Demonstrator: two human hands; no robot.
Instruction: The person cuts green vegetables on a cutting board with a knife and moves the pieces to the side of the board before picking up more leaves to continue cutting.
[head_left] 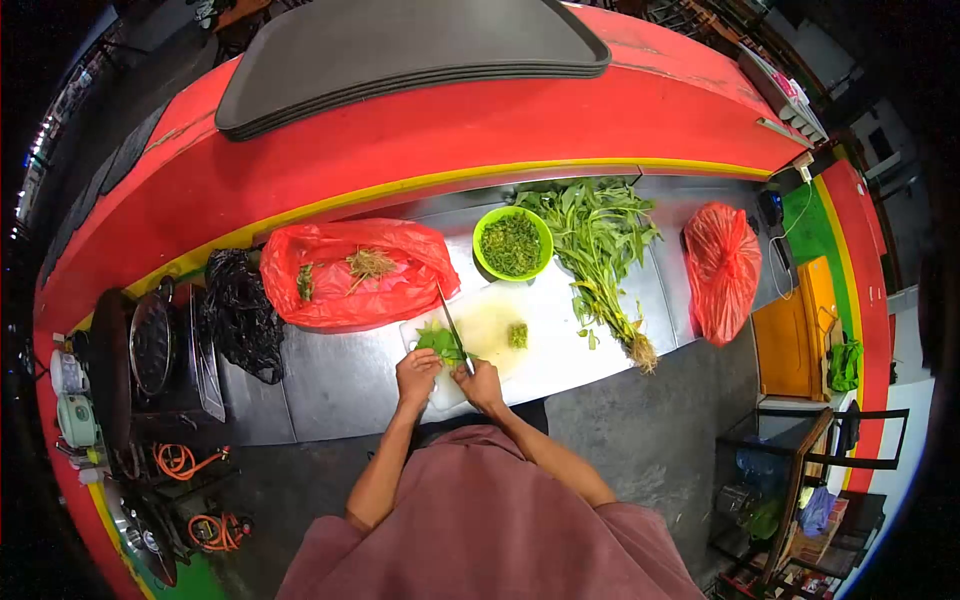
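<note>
My right hand (pixel 478 385) is wrapped round the handle of a knife (pixel 452 325), whose blade points up and left, away from me. Green leaves (pixel 438 342) lie beside the blade, and my left hand (pixel 418 377) presses on them with its fingers together. Both hands are over the near left part of a white cutting board (pixel 490 320). A small heap of chopped greens (pixel 517 335) sits on the board to the right of the knife. Beyond it stands a green bowl (pixel 547 245) holding chopped greens.
Leafy stems with roots (pixel 600 250) lie right of the bowl. An open red bag (pixel 350 315) with root scraps and a black bag (pixel 240 320) are on the left. A tied red bag (pixel 722 270) sits far right. Stacked dark trays (pixel 420 50) rest on the red ledge.
</note>
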